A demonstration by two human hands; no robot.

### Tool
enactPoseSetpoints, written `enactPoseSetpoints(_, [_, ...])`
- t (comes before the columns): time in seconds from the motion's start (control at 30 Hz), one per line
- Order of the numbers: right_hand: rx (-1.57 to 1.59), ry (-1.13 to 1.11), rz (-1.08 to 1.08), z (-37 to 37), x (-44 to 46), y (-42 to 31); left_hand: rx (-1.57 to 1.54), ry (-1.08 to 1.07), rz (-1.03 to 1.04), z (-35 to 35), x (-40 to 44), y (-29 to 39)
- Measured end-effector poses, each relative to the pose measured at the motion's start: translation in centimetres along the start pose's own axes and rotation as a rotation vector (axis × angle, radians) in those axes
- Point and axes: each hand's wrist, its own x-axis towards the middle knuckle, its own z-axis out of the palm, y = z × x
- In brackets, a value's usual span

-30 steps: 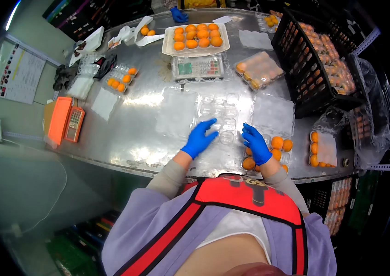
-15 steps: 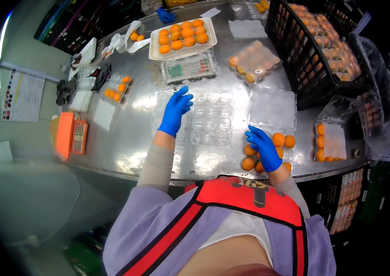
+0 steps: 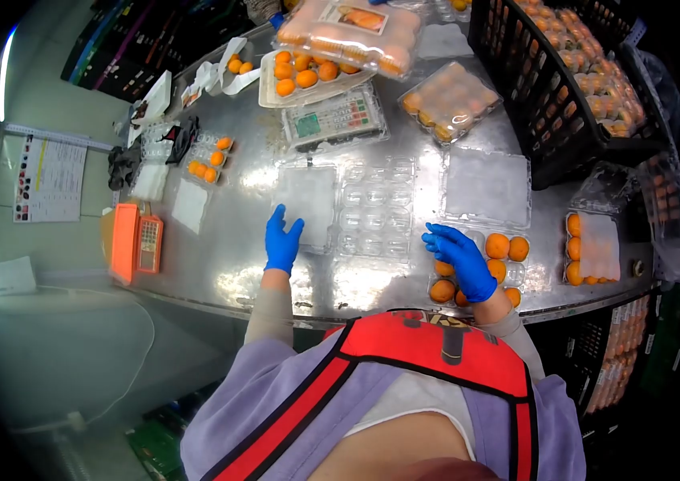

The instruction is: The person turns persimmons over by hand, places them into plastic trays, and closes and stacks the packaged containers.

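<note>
My left hand [image 3: 282, 240], in a blue glove, is held palm inward with thumb and fingers apart and nothing in it. It is at the lower left of an open clear clamshell, whose lid holds a white liner [image 3: 308, 200] beside its empty moulded cups [image 3: 376, 210]. My right hand [image 3: 462, 260], also gloved, hovers over a second clamshell with several oranges [image 3: 498, 244] in its cups. Its fingers are loosely stretched out to the left, with no orange visible in them; the hand hides part of that tray. This clamshell's lined lid [image 3: 486, 188] lies open behind it.
A closed pack of oranges [image 3: 348, 36] is held over a white tray of oranges [image 3: 272, 96] at the back, beside blue-gloved fingers of another person. Nearby are a scale [image 3: 332, 120], a closed pack [image 3: 450, 103], a black crate [image 3: 548, 104] and an orange scale [image 3: 125, 240].
My left hand has drawn back toward me and opened, uncovering the lined lid. The right hand stays over the oranges. A closed pack has come in above the back tray.
</note>
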Motion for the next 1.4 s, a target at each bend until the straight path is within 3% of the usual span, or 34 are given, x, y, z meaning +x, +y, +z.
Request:
enactPoseSetpoints(0.07, [0.003,-0.002,0.006,0.0,0.1,0.1,-0.206,-0.078,-0.13,-0.8,0.5,-0.6])
enactPoseSetpoints(0.1, [0.014,-0.008,-0.004,0.0,0.3,0.2,-0.368,-0.221,-0.126,-1.0,0.9,-1.0])
enactPoseSetpoints(0.13, [0.024,-0.015,-0.014,0.1,0.3,0.2,-0.368,-0.219,-0.123,-1.8,0.8,1.5])
enactPoseSetpoints(0.2, [0.0,-0.01,-0.025,0.2,0.6,-0.1,-0.772,-0.747,-0.244,-4.0,0.1,10.0])
enactPoseSetpoints(0.27, [-0.025,-0.004,-0.042,0.2,0.8,-0.7,-1.093,-0.867,-0.088,-2.8,1.1,13.7])
enactPoseSetpoints(0.33, [0.004,-0.012,-0.051,0.4,0.6,-1.2,-1.228,-0.739,-0.023,1.5,4.2,14.8])
enactPoseSetpoints(0.47, [0.021,-0.015,-0.062,0.4,-0.3,-1.3,-1.471,-0.459,-0.222,5.3,7.5,24.4])
enactPoseSetpoints(0.57, [0.032,0.0,-0.061,-0.2,-1.2,-1.0,-1.741,-0.411,-0.099,8.5,10.1,27.3])
enactPoseSetpoints(0.7, [0.019,0.035,-0.093,-1.3,-2.6,-0.2,-1.684,-0.384,-0.165,8.2,9.4,27.7])
enactPoseSetpoints(0.87, [0.045,0.132,-0.216,-2.6,-4.6,-2.4,-1.705,-0.548,-0.069,4.9,2.9,23.5])
enactPoseSetpoints(1.07, [0.182,0.162,-0.244,-5.0,-7.2,-3.5,-1.474,-0.917,-0.413,3.3,-7.7,20.4])
enactPoseSetpoints(1.1, [0.308,0.063,-0.241,-5.0,-7.7,-3.5,-1.446,-0.976,-0.498,3.7,-8.7,20.4])
enactPoseSetpoints(1.13, [0.435,-0.043,-0.247,-5.3,-8.3,-3.5,-1.377,-1.069,-0.481,3.8,-9.7,21.4])
enactPoseSetpoints(1.33, [0.406,0.029,-0.345,-7.1,-14.2,-2.9,-1.016,-1.364,-0.152,6.7,-12.3,25.5])
enactPoseSetpoints(1.4, [0.37,0.158,-0.318,-8.5,-16.0,-1.0,-0.82,-1.492,-0.048,8.7,-13.2,26.6])
